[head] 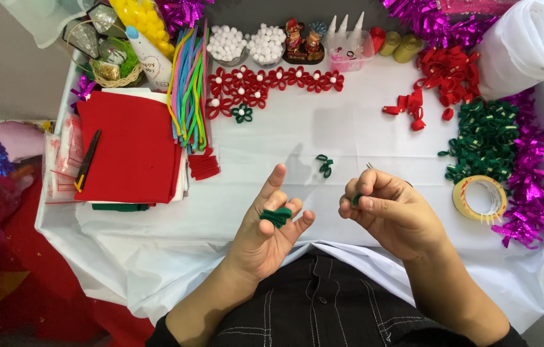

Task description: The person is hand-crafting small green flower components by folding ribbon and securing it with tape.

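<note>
so the left hand [265, 228] has a green felt loop piece [276, 216] pinched on its fingertips, long axis roughly 10-to-4, while the right hand [384, 209], just off at its 3 o'clock, is curled tight on another green bit [356, 200].

White cone-shaped bottle [150, 58], upper left of frame: short dark printed lettering on its side, small and blurred.
Remaining surfaces: no legible text or numbers.
</note>
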